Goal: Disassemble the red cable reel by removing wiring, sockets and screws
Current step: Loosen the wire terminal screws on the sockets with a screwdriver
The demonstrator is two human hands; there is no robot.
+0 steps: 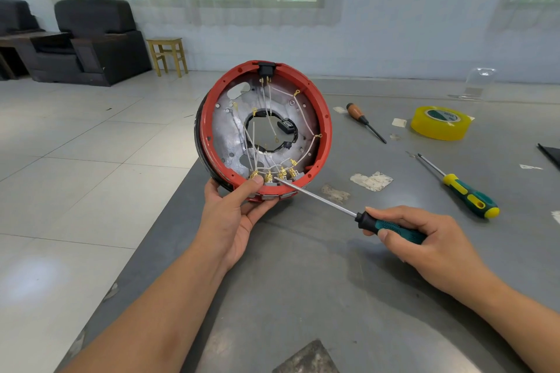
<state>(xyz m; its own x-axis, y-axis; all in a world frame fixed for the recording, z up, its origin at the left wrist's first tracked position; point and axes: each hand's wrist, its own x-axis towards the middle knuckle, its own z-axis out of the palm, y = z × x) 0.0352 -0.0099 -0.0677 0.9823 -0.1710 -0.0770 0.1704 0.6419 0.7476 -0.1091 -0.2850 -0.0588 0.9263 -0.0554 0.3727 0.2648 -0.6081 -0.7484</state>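
Standing on its edge at the near-left part of the grey bench [394,297], the round red plastic cable reel [266,130] shows its open inside to the person. Thin white wires with small brass terminals [274,174] cross the silver metal plate inside, and most terminals sit together at the lowest part of the rim. A black socket part [266,68] is fixed at the top of the rim.

The left hand [235,215] holds the reel from below, fingers curled round the rim and the thumb pressing just beside the terminals. I think this keeps the reel tilted and steady, so the screws face the tool.

The right hand [424,239] grips the dark green handle of a long steel screwdriver [348,212], and its tip touches the terminals. Probably the person is loosening a terminal screw; many wires are not yet removed.

Far right on the bench lie a small brown-handled screwdriver [363,121], a roll of yellow tape [439,123] and a green-and-yellow screwdriver [460,188], well apart from the reel, perhaps kept ready for other screws.
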